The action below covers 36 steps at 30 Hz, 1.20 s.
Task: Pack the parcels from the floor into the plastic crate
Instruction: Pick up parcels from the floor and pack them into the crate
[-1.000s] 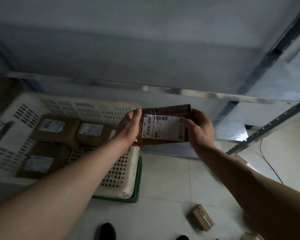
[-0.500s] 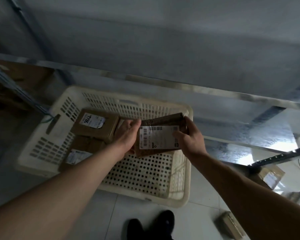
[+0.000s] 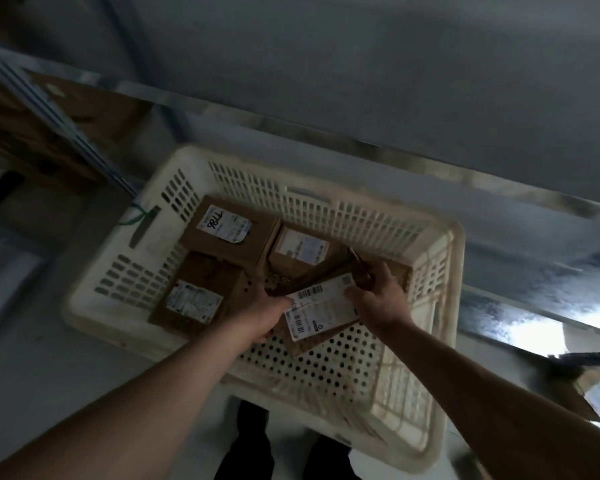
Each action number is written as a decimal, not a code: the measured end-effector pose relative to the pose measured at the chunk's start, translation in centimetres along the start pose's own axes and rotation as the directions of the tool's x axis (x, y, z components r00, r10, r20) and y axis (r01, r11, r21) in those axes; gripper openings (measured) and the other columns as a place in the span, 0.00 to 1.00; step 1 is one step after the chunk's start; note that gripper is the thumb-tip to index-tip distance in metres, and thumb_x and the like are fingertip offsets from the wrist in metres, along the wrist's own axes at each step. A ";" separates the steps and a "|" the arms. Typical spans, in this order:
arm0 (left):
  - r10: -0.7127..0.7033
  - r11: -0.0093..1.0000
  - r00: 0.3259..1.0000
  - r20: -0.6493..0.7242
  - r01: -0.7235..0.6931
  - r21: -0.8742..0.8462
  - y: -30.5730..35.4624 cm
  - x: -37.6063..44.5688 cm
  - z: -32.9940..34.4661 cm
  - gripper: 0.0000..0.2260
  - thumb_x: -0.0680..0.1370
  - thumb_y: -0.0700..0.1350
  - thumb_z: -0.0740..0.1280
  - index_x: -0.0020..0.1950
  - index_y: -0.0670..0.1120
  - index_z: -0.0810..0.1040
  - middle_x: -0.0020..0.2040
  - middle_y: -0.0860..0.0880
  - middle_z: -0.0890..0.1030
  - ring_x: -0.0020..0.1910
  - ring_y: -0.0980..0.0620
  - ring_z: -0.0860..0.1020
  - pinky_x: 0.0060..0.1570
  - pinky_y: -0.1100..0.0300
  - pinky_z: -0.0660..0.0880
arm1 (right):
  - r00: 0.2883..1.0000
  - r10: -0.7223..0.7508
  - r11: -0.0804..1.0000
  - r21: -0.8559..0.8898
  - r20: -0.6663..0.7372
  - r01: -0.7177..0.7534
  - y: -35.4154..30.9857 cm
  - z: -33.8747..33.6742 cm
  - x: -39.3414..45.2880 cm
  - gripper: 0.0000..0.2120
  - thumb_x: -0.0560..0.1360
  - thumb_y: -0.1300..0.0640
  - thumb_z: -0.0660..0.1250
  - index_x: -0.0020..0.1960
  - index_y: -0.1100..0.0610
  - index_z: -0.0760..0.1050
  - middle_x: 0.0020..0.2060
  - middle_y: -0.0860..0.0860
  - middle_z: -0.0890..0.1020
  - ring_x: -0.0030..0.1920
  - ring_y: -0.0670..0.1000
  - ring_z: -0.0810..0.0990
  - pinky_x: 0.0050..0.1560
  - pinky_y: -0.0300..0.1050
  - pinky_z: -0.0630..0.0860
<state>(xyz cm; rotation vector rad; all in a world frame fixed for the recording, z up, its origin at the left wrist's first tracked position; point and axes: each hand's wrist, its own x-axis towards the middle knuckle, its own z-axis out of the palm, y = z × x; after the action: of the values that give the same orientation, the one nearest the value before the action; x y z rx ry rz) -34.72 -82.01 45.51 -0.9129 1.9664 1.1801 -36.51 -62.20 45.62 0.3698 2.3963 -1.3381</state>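
The far-left parcel [image 3: 227, 232] in the crate [image 3: 440, 306] carries a white shipping label [image 3: 224, 224] with a handwritten black mark that reads roughly "TT86", seen sideways; its printed lines are too small to read. The parcel [image 3: 321, 315] held over the crate bears a white label [image 3: 321, 311] with two barcodes, a small dark logo block and a round mark, but no legible words. The labels on the near-left parcel [image 3: 194, 301] and the far-middle parcel [image 3: 300, 247] are blurred and unreadable.
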 end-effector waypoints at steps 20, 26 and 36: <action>-0.209 0.737 0.936 0.283 -0.039 0.675 -7.0 14.8 -4.0 0.14 0.81 0.52 0.62 0.60 0.44 0.76 0.56 0.45 0.78 0.53 0.47 0.77 0.53 0.57 0.74 | 0.938 0.324 0.932 0.129 0.124 -0.339 4.5 16.8 7.2 0.43 0.61 0.44 0.66 0.76 0.43 0.64 0.72 0.47 0.65 0.67 0.58 0.72 0.55 0.52 0.78; -0.090 0.791 0.954 0.286 -0.106 0.602 -6.6 17.0 -3.4 0.19 0.81 0.49 0.61 0.72 0.48 0.68 0.66 0.45 0.75 0.59 0.45 0.76 0.54 0.55 0.74 | 0.820 0.545 0.798 0.193 0.173 -0.571 5.7 18.7 7.6 0.31 0.75 0.58 0.68 0.74 0.57 0.60 0.49 0.55 0.74 0.51 0.58 0.79 0.58 0.60 0.79; -0.045 0.792 0.982 0.181 -0.076 0.606 -7.4 17.6 -4.9 0.12 0.80 0.43 0.60 0.63 0.42 0.73 0.54 0.44 0.77 0.48 0.48 0.76 0.47 0.56 0.74 | 0.791 0.505 0.765 0.246 0.344 -0.595 4.3 21.8 6.5 0.14 0.72 0.61 0.68 0.57 0.52 0.76 0.49 0.53 0.82 0.47 0.51 0.80 0.44 0.47 0.78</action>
<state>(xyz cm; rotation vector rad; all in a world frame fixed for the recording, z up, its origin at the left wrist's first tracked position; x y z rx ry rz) -39.00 -93.00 29.71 -0.4224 2.0056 0.5289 -36.54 -78.33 29.03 0.8704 1.6341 -1.3953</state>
